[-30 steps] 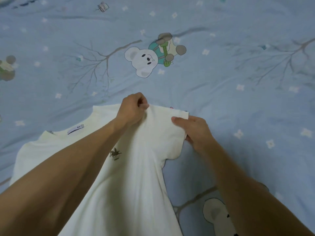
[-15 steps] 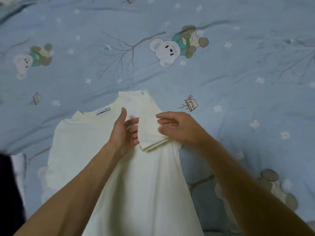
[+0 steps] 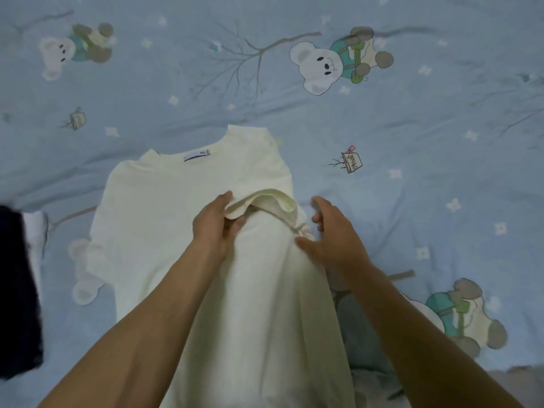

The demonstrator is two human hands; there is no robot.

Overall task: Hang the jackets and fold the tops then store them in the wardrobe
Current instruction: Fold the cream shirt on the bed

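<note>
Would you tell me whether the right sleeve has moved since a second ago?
Yes. The sleeve has been folded inward over the top, toward its neck label.

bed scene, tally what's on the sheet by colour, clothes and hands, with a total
Cream white cotton t-shirt, right sleeve folded in: 1
Dark navy garment at the left edge: 1
White cloth beside it, kind unclear: 1
Bare hands, left hand and right hand: 2
Total: 5

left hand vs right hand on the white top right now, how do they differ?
The left hand pinches the folded-in sleeve of the white top; the right hand holds nothing, fingers loosely spread. The left hand lies over the top's middle, the right hand at its right edge. Both are bare.
</note>
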